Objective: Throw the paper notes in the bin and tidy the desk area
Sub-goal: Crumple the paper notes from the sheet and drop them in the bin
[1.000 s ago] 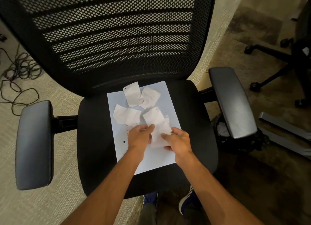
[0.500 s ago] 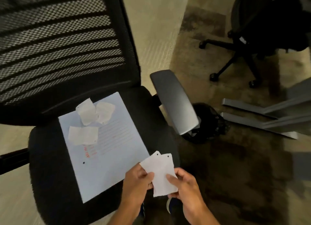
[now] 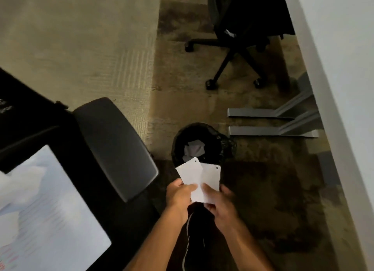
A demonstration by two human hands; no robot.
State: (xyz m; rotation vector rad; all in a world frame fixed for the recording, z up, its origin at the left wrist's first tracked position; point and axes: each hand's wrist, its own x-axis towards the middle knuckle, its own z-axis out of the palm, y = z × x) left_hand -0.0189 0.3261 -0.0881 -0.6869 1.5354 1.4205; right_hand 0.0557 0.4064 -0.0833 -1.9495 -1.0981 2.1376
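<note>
Fingers (image 3: 188, 187) of both hands are pinched on the notes (image 3: 199, 179); light, limp paper, best held at its lower edges above the bin (image 3: 176, 143).

text: none legible | sheet (image 3: 50, 220) on chair: red lines, blurred, unreadable

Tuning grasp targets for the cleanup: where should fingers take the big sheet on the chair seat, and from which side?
Take the large sheet at its near right corner, coming from the front of the seat. It lies flat, so pinch where its edge is exposed on the cushion. The armrest blocks the right side; both the left hand and the right hand hold notes.
</note>
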